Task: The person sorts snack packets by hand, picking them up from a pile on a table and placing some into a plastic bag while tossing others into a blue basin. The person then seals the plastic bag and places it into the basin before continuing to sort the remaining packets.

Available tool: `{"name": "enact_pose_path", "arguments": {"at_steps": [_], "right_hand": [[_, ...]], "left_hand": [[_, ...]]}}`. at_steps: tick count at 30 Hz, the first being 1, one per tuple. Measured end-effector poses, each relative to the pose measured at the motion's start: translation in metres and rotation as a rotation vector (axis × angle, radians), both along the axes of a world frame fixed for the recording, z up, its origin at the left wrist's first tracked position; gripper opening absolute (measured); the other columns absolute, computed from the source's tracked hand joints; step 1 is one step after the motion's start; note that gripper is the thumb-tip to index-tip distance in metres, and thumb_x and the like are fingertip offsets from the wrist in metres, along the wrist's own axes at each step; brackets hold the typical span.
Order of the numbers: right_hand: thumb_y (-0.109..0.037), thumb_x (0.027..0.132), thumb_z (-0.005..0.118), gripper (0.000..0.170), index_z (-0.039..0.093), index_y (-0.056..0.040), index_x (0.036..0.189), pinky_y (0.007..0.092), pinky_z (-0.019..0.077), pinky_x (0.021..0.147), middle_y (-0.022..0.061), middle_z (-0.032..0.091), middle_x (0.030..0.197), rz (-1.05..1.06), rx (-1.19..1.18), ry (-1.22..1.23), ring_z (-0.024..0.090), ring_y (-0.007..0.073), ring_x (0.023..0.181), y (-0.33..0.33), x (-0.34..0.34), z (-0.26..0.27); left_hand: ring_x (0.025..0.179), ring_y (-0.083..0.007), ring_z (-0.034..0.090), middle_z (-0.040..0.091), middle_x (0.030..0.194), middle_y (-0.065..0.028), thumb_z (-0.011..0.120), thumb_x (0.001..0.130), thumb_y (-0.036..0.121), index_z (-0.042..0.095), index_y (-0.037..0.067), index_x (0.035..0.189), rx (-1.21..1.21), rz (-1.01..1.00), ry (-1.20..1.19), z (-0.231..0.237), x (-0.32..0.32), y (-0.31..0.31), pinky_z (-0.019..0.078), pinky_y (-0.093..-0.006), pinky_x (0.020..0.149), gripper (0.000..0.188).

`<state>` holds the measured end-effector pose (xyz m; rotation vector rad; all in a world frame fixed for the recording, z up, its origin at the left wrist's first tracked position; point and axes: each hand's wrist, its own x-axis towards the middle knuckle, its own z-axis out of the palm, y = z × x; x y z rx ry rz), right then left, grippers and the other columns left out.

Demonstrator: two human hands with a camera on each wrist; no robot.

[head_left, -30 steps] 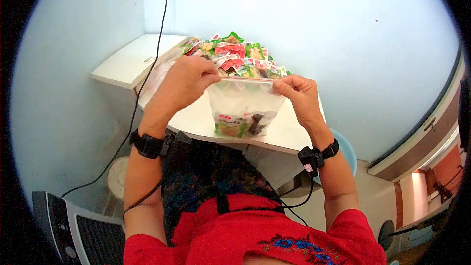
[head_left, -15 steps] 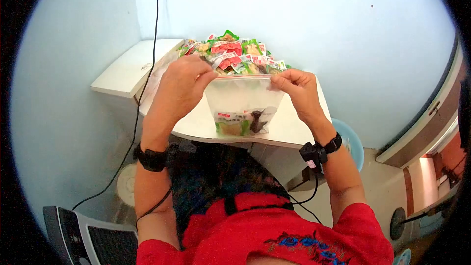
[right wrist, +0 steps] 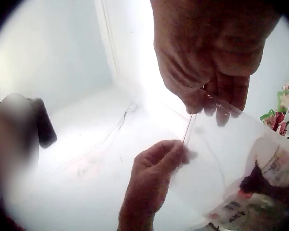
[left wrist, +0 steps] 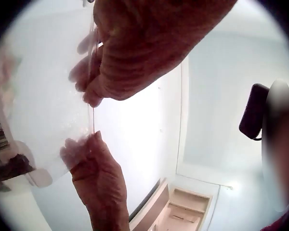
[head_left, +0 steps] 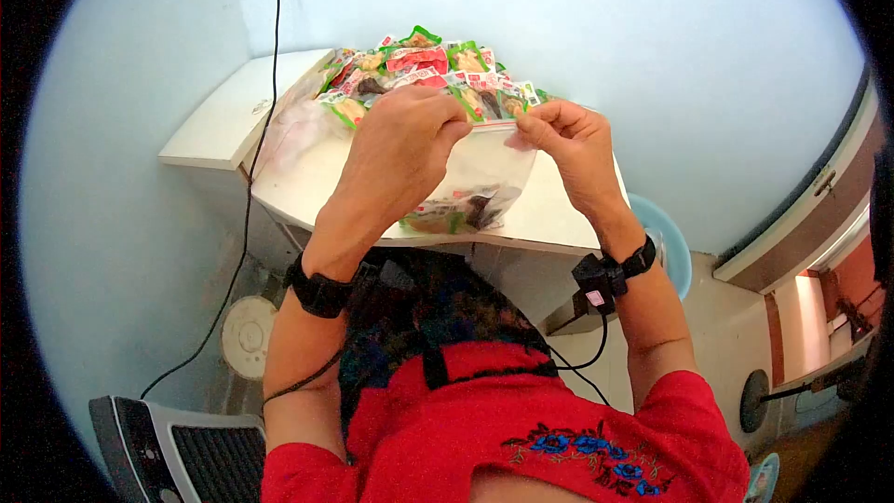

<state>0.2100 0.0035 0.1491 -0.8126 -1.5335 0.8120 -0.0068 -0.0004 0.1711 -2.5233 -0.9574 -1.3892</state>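
A clear zip-lock bag with a red line along its top edge hangs between both hands over the table. Small snack packets in green, white and red lie in its bottom. My left hand pinches the top edge near its middle, thumb and fingers on either side of the plastic, as the left wrist view shows. At the top right corner, my right hand pinches the same edge between thumb and fingers. In the right wrist view the left hand sits a short way along the seal from the right.
Behind the bag, a heap of snack packets covers the back of the white table. A crumpled clear plastic bag lies left of it. A black cable hangs at left; a blue basin stands low at right.
My left hand has slid right along the bag's top edge, from the left corner toward my right hand. The right hand keeps its corner, and the bag's bottom sits slightly higher in the view.
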Motion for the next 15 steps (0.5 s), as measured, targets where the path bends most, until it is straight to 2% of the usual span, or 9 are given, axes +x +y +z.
{"name": "enact_pose_path", "arguments": {"at_steps": [2, 5, 8, 11, 14, 15], "right_hand": [[-0.011, 0.087, 0.068, 0.012, 0.068, 0.0006, 0.089, 0.0248, 0.0515, 0.068, 0.0071, 0.069, 0.076, 0.03, 0.011, 0.054, 0.065, 0.0106, 0.072, -0.001, 0.002, -0.004], [-0.008, 0.087, 0.068, 0.009, 0.066, 0.0003, 0.09, 0.0255, 0.0521, 0.072, 0.0084, 0.069, 0.086, 0.049, -0.024, 0.103, 0.065, 0.0114, 0.079, -0.01, 0.0, -0.01], [-0.007, 0.085, 0.07, 0.017, 0.065, 0.0021, 0.098, 0.0271, 0.0518, 0.081, 0.0103, 0.067, 0.099, 0.148, -0.036, 0.235, 0.064, 0.013, 0.091, -0.013, -0.005, -0.026], [-0.005, 0.082, 0.071, 0.026, 0.064, 0.0027, 0.106, 0.029, 0.0494, 0.089, 0.0098, 0.065, 0.109, 0.264, -0.225, -0.01, 0.061, 0.0142, 0.1, -0.021, 0.003, -0.05], [-0.004, 0.082, 0.07, 0.029, 0.065, 0.0012, 0.109, 0.0298, 0.0476, 0.093, 0.0075, 0.066, 0.108, 0.257, -0.257, -0.268, 0.061, 0.0143, 0.101, -0.026, 0.008, -0.069], [-0.004, 0.082, 0.07, 0.028, 0.066, 0.0006, 0.109, 0.0298, 0.0475, 0.093, 0.0071, 0.066, 0.108, 0.254, -0.251, -0.244, 0.061, 0.014, 0.101, -0.023, 0.009, -0.076]], "left_hand": [[0.076, -0.0315, 0.061, 0.065, 0.08, -0.0149, 0.067, 0.08, 0.009, 0.065, 0.0, 0.08, -0.018, 0.011, -0.023, -0.004, 0.002, -0.002, 0.0475, -0.0395, 0.069, 0.009], [0.076, -0.0325, 0.061, 0.064, 0.08, -0.0157, 0.065, 0.081, 0.008, 0.063, -0.001, 0.08, -0.037, 0.031, -0.014, -0.002, 0.002, -0.012, 0.047, -0.0402, 0.068, 0.009], [0.075, -0.0334, 0.06, 0.063, 0.079, -0.0166, 0.064, 0.081, 0.007, 0.061, -0.002, 0.079, -0.066, 0.043, -0.005, -0.003, 0.002, -0.019, 0.0462, -0.041, 0.067, 0.01], [0.073, -0.0343, 0.06, 0.062, 0.077, -0.0171, 0.063, 0.082, 0.008, 0.061, -0.002, 0.079, -0.072, 0.042, -0.029, -0.005, 0.001, -0.018, 0.0456, -0.0411, 0.066, 0.01], [0.07, -0.0339, 0.06, 0.062, 0.074, -0.0175, 0.064, 0.082, 0.01, 0.062, -0.002, 0.08, -0.08, 0.015, -0.003, -0.01, -0.002, -0.006, 0.0455, -0.0402, 0.065, 0.012], [0.069, -0.0335, 0.06, 0.062, 0.073, -0.0177, 0.064, 0.082, 0.01, 0.062, -0.002, 0.08, -0.089, 0.001, 0.018, -0.013, -0.003, 0.002, 0.0455, -0.0398, 0.064, 0.013]]}}
